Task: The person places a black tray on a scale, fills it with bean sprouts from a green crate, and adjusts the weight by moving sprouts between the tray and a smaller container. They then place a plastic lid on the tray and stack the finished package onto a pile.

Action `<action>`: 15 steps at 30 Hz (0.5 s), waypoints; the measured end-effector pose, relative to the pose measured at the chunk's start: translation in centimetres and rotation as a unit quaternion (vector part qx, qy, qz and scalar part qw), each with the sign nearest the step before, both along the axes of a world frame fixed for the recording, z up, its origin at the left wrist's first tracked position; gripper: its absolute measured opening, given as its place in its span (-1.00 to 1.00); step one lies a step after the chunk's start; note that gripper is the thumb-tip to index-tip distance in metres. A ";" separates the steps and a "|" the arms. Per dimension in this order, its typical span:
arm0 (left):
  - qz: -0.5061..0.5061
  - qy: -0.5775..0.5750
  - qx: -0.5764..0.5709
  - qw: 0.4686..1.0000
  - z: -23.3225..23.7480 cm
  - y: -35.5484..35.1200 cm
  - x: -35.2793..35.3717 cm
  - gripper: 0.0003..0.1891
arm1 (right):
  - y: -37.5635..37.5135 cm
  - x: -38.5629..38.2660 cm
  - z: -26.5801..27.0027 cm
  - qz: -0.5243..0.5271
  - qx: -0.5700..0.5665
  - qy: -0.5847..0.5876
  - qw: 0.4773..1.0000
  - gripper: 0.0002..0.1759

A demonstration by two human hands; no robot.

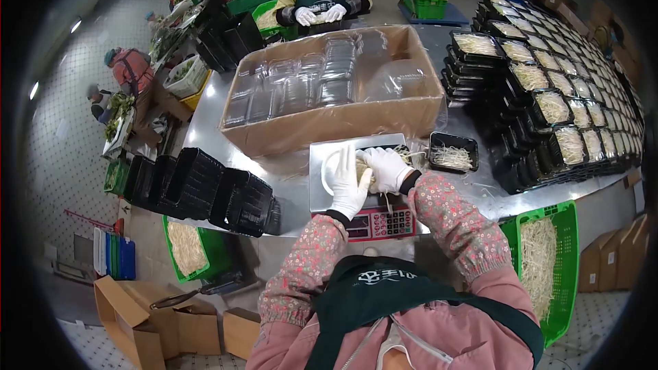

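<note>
Both gloved hands are over the steel plate of a red-edged scale [317, 181]. My left hand [348, 183] is upright at the side of a bunch of pale sprouts [371, 179], its fingers stretched out. My right hand [388, 168] is closed round the sprouts from the other side. Beneath the hands a black tray shows only in part. Just right of the scale, a black tray of sprouts [452, 153] lies on the metal table. The scale's keypad [392, 223] faces me.
Behind the scale stands a cardboard box [329, 130] of clear lids. Stacked filled trays [541, 75] cover the right side; empty black trays [205, 188] stand left. Green crates of sprouts [565, 267] flank me below table height. A co-worker in white gloves [321, 15] works across the table.
</note>
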State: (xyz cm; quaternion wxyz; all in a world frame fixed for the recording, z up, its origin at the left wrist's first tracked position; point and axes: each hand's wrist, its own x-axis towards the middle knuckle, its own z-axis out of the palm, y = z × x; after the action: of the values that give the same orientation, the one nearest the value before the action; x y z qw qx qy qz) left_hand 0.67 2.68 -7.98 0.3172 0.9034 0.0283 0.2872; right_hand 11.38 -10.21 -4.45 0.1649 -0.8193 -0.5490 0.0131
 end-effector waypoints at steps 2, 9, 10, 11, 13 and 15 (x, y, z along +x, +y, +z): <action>-0.011 0.055 0.095 0.994 0.1 0.8 0.6 -0.30 | 1.7 1.2 -3.3 -0.023 0.007 -0.014 1.000 -0.08; 0.009 0.123 0.140 0.982 0.5 0.5 0.8 -0.35 | -2.2 3.4 2.1 0.017 -0.011 0.188 0.982 0.34; 0.015 0.124 0.140 0.982 0.6 0.4 0.7 -0.36 | -3.1 3.9 2.0 0.025 -0.001 0.146 0.989 0.31; 0.004 0.112 0.131 0.985 0.5 0.6 0.7 -0.35 | -4.2 4.7 2.2 0.070 0.059 0.081 0.992 0.21; -0.025 0.101 0.059 0.993 0.6 1.3 0.6 -0.33 | -6.8 5.4 4.7 0.048 0.034 0.141 0.988 0.12; -0.018 0.096 0.012 0.995 2.1 2.8 -0.3 -0.31 | -9.4 6.8 5.8 0.026 0.055 0.146 0.987 0.11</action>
State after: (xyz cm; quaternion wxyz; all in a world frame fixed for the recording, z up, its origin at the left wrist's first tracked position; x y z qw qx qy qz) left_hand 0.39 5.45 -5.90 0.3071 0.9310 0.0390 0.1934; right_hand 18.13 -19.58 1.35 0.2878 -0.7838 -0.5398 0.1065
